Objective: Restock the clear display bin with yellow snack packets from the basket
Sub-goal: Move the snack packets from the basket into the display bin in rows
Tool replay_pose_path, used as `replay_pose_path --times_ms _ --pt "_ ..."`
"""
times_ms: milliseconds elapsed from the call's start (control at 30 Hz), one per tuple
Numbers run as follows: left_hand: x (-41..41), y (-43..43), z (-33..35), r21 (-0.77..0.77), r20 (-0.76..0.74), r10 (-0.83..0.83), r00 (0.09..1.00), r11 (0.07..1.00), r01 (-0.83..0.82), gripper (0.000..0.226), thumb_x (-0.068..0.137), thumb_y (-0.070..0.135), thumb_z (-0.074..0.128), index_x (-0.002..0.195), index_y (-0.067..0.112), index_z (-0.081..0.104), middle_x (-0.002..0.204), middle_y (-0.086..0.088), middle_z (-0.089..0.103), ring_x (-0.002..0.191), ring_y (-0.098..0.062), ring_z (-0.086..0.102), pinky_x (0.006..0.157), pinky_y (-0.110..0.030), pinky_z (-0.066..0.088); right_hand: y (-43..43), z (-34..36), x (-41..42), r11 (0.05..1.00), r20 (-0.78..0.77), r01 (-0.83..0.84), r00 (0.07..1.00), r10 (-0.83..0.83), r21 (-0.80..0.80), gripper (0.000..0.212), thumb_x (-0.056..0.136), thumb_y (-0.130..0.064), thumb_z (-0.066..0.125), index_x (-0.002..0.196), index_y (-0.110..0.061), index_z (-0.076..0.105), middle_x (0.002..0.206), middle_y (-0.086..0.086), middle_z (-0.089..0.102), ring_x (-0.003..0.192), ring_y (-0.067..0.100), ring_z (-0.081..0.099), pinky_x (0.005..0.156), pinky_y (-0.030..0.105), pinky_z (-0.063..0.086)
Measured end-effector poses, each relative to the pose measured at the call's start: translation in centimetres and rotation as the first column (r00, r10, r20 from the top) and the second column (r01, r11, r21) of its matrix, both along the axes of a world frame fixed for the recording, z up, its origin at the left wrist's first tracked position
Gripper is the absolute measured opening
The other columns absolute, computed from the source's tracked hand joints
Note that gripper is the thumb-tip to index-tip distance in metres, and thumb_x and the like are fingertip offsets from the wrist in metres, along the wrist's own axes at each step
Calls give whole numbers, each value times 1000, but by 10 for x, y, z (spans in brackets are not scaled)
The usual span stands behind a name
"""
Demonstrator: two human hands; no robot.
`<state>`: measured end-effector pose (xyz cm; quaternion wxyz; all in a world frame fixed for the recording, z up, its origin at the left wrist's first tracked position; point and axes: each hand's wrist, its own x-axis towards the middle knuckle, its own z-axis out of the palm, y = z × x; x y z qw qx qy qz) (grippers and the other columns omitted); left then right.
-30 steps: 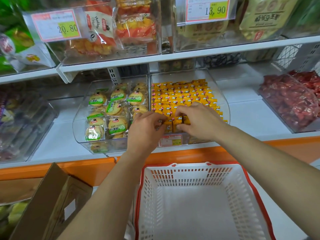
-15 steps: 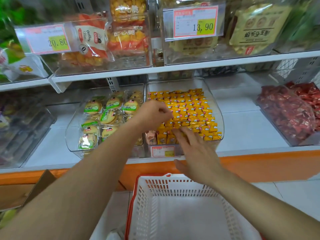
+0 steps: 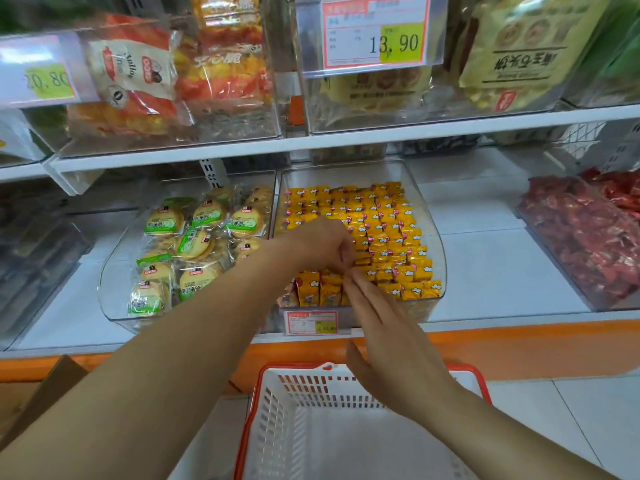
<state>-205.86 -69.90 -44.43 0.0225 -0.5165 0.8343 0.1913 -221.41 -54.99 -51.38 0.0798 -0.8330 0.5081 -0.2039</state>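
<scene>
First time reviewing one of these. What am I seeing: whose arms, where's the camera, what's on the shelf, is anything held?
No machine here: these are a person's bare arms, filmed by one head-worn camera looking forward and down. The left hand is curled over the yellow packets in the clear bin; whether it grips one is hidden. The right hand is flat, fingers touching the front row. Beside it lie biscuit packs. Below stands a white basket, no packets visible inside.

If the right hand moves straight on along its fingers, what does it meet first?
Most likely the front yellow snack packets in the clear display bin. The right hand has its straight fingertips almost at them, just below the left hand, though depth is unclear.
</scene>
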Motion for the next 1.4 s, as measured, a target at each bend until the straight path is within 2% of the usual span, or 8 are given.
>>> replay_pose_path --times_ms 233,367,500,700,933,1067,1200,1400 --pt "8 3 2 87 -127 24 992 996 -13 5 92 24 73 88 24 73 100 1 71 96 -16 63 85 -32 51 -8 20 -9 1000 178 8 984 -13 24 58 93 -29 58 148 -22 42 147 -12 36 134 5 37 105 19 36" --pt "18 9 5 131 -359 108 927 989 -65 15 92 18 74 80 26 69 89 8 68 80 0 61 75 -22 47 -28 30 -9 998 211 62 976 -54 -32 30 96 -21 60 125 -22 65 127 -8 56 118 10 50 97 20 40" --pt "20 15 7 157 -408 121 905 986 -61 15 90 16 76 78 25 70 82 12 68 73 6 62 68 -13 46 -45 37 -10 996 251 59 965 -74 69 23 95 -25 63 117 -28 69 115 -11 64 104 9 59 88 29 50" --pt "19 20 11 149 -448 104 888 988 -41 16 85 15 81 77 27 75 75 17 72 75 4 66 67 -11 50 -46 36 -10 998 125 34 992 -26 -60 13 91 -26 67 101 -27 76 107 -13 66 102 12 56 83 30 48" --pt "9 17 14 83 -272 112 956 992 -92 18 82 24 84 73 36 75 74 18 71 78 -2 66 76 -26 56 -38 20 -4 994 -142 70 986 -82 -86 30 96 -45 47 103 -32 74 110 -13 63 107 20 49 86 38 42" --pt "6 15 14 97 -263 145 954 988 -123 18 80 25 85 72 35 74 72 19 70 74 3 64 69 -19 51 -38 17 -1 993 -87 109 990 -112 -41 33 94 -51 49 106 -31 72 115 -12 58 109 17 47 89 36 42" --pt "11 13 11 50 -267 127 955 992 -118 20 88 20 78 76 34 71 78 18 68 78 0 64 76 -23 55 -41 21 -6 992 159 121 981 -115 -27 46 87 -45 59 130 -28 58 131 -9 52 114 12 53 86 28 49" --pt "17 12 5 25 -297 193 935 981 -194 20 86 24 79 73 34 69 79 17 67 79 4 62 65 -15 49 -46 13 -4 997 -63 75 995 -77 -26 64 92 -50 52 149 -24 39 145 -5 49 127 19 46 99 36 44"
